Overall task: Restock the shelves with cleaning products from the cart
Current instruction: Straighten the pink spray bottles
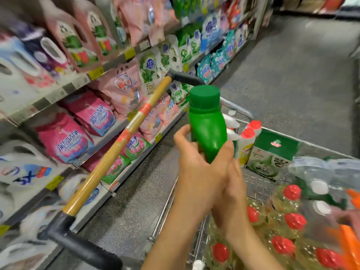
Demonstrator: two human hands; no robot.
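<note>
Detergent shelves (78, 82), left hand (191, 156) and right hand (232, 180) gripping green bottle (206, 121)

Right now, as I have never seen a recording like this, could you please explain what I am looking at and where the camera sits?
There is no machine here: a person wears one wide-angle camera on the head, looking forward and down, so the two bare arms rising from the bottom are their own. The left hand and right hand together hold a green bottle by a wire shopping cart. In the cart lie red-capped bottles in clear wrap, a green and white box and white bottles with red caps. On the left stand the shelves, filled with pink bags and white jugs. The edges are blurred.
</note>
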